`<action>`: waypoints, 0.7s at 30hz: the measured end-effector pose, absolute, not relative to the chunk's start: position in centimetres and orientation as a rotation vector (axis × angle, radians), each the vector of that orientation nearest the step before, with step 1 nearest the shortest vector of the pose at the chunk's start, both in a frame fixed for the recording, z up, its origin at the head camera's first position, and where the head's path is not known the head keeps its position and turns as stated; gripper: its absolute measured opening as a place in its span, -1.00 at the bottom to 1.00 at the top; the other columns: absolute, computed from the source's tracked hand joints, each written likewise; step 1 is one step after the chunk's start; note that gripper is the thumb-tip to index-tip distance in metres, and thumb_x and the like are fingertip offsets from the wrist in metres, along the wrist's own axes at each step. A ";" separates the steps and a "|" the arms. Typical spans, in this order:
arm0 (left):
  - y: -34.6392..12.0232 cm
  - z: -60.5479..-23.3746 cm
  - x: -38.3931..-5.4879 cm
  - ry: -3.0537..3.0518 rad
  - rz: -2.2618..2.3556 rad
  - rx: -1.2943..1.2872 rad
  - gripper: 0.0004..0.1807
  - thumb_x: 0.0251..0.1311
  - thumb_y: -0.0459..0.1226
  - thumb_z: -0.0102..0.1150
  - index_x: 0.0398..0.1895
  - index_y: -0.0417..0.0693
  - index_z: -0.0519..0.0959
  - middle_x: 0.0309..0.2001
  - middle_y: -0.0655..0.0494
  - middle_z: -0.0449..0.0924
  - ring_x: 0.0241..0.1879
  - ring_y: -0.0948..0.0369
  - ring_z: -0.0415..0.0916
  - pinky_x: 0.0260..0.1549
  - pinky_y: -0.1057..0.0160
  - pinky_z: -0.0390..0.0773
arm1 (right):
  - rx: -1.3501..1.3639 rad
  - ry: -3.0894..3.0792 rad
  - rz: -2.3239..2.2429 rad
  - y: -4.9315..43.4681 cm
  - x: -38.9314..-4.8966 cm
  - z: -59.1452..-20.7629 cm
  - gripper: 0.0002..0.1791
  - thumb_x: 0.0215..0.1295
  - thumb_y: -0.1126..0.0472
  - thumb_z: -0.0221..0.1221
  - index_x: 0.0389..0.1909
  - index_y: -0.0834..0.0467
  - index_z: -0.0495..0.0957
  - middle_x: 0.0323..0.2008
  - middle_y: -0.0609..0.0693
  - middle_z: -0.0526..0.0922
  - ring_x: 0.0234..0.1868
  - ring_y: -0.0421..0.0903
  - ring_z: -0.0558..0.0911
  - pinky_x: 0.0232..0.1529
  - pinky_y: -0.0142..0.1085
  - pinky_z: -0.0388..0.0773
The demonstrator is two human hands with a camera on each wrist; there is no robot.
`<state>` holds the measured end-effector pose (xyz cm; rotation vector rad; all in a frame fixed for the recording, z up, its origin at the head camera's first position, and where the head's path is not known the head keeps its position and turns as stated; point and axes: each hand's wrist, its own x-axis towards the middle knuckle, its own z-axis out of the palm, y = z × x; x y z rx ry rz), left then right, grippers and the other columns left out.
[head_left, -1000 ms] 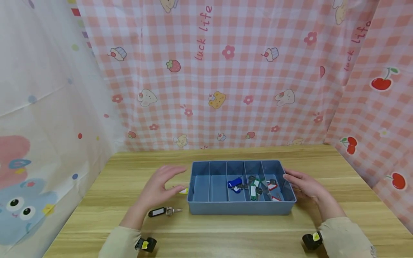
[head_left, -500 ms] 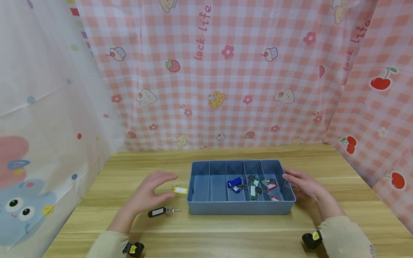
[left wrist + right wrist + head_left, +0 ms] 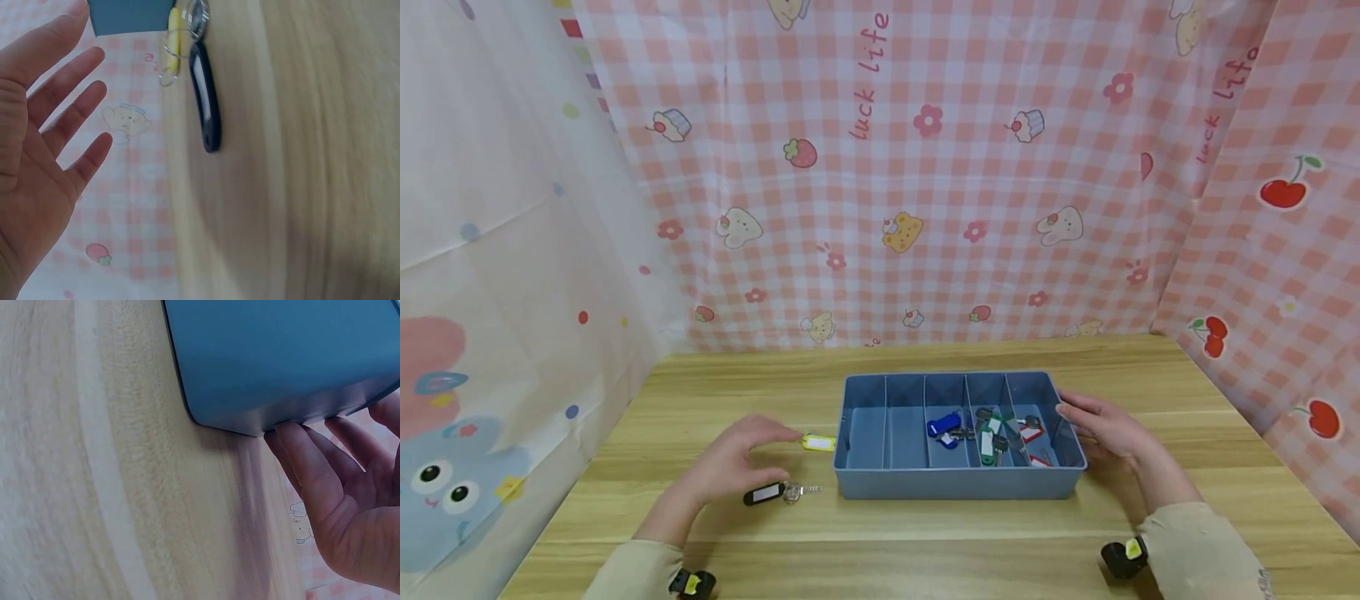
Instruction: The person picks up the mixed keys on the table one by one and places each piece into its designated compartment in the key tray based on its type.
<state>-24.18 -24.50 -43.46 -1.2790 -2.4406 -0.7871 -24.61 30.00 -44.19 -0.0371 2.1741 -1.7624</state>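
Note:
My left hand (image 3: 730, 462) hovers over the table with thumb and fingers spread apart, holding nothing. Close to its thumb lies a key tag in black (image 3: 763, 494) with a white label, joined by a ring to a metal key (image 3: 810, 490). A yellow key tag (image 3: 817, 442) lies near its fingertips, against the left end of a blue-grey divided box (image 3: 961, 483); its key is hidden or cannot be made out. The fingers of my right hand (image 3: 350, 500) rest on the box's right end wall, extended and slightly bent.
Inside the box, blue key tags (image 3: 943, 425) lie in the middle compartment, green ones (image 3: 987, 446) in the one to its right, and red ones (image 3: 1032, 434) at the far right. A checked cloth (image 3: 925, 183) hangs behind the wooden table (image 3: 925, 550).
My left hand has moved left and toward me, away from the box, uncovering the yellow key tag and coming over the black one. The right hand stays at the box.

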 end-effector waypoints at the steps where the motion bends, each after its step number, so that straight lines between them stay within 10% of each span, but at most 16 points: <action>1: -24.6 -43.5 -24.2 -2.459 -0.785 -1.279 -0.50 -0.12 -0.37 0.56 -0.01 -0.17 0.66 -0.05 0.10 0.68 -0.05 0.12 0.55 -0.07 0.05 0.51 | -0.034 2.176 -1.759 30.0 -24.6 -44.2 -0.22 0.55 0.00 0.00 0.53 0.32 -0.12 0.43 0.45 0.06 0.35 0.26 0.30 0.12 -0.04 0.52; 21: -25.8 -45.0 -24.6 -2.885 -0.940 -1.088 -0.59 0.01 -0.14 0.53 -0.05 -0.04 0.71 -0.03 0.17 0.66 0.02 0.13 0.52 0.05 -0.01 0.48 | -0.021 2.176 -1.759 29.9 -24.5 -44.2 -0.21 0.54 -0.01 0.01 0.52 0.32 -0.11 0.44 0.43 0.05 0.39 0.31 0.22 0.15 -0.02 0.49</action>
